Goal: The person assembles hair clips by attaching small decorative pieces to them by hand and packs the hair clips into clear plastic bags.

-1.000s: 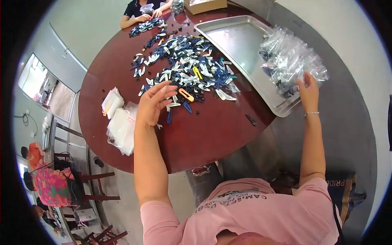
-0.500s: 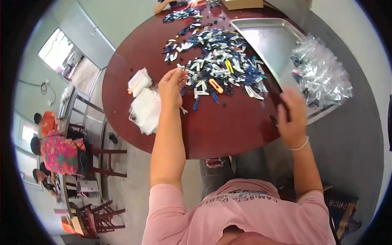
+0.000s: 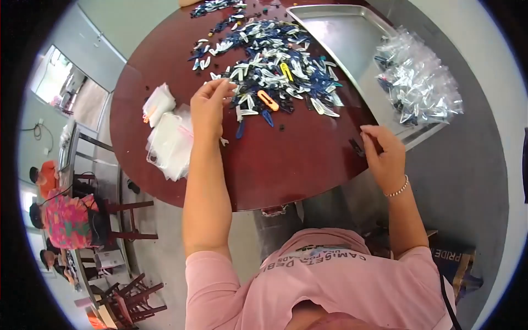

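Note:
A large heap of snap hair clips [image 3: 275,71], white, dark blue and black, spreads over the round table. At its near left edge is my left hand [image 3: 208,110], thumb and fingertips pressed together; what they hold, if anything, is too small to make out. My right hand [image 3: 386,157] hovers by the table's right edge, thumb and index finger slightly apart. Just left of its fingertips lies a small dark clip [image 3: 356,147]. An orange clip [image 3: 268,100] and a yellow clip [image 3: 286,71] stand out in the heap.
Clear plastic bags [image 3: 170,144] lie in a stack beside my left forearm, with a smaller bundle [image 3: 159,104] behind. A metal tray [image 3: 344,47] at the right bears a pile of filled clear bags [image 3: 421,82]. People sit at another table far left.
My right hand has come down and left from beside the tray to the small dark clip. My left hand stays at the heap's edge. The whole view has shifted slightly.

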A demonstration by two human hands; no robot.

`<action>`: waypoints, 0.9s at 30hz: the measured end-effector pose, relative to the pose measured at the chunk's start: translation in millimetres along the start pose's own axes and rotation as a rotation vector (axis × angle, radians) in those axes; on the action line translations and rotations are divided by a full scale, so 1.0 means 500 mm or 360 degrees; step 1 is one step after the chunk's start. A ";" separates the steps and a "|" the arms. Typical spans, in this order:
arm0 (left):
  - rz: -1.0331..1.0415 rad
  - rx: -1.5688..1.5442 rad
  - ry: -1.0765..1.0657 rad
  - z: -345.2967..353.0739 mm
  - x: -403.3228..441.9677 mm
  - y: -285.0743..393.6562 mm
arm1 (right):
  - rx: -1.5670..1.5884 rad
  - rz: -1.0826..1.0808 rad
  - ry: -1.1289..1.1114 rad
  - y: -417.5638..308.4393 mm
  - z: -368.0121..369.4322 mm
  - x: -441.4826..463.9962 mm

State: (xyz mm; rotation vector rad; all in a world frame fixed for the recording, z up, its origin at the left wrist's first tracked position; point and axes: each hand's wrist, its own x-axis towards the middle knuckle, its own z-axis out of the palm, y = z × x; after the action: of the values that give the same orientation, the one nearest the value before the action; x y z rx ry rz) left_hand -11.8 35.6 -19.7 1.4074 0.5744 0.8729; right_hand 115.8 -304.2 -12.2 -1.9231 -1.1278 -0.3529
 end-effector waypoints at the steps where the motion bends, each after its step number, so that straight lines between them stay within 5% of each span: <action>1: -0.0001 0.0010 -0.0013 0.002 -0.001 0.002 | -0.0044 0.0063 -0.0072 0.004 -0.005 -0.014; 6: 0.0015 0.0088 -0.0077 0.013 -0.009 0.004 | -0.0260 0.0233 -0.0326 0.001 0.010 -0.048; 12: 0.0006 0.0148 -0.0060 0.019 -0.017 0.008 | -0.0408 -0.0148 -0.0425 0.006 0.119 0.033; 16: -0.0002 0.0152 -0.0077 0.012 -0.011 0.002 | -0.0608 -0.0076 -0.0720 -0.025 0.218 0.120; 21: -0.0011 0.0213 -0.0090 0.003 -0.005 -0.001 | -0.0254 -0.0397 -0.0781 -0.044 0.281 0.184; 27: 0.0032 0.0196 -0.0104 0.012 -0.011 0.003 | -0.0738 0.0020 -0.0261 -0.012 0.175 0.169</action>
State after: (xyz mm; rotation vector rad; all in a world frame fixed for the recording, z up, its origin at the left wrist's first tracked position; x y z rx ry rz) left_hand -10.4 27.6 -18.1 1.5497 0.5732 0.8156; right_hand 142.6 -185.3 -10.1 -2.3991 -1.2154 -0.4898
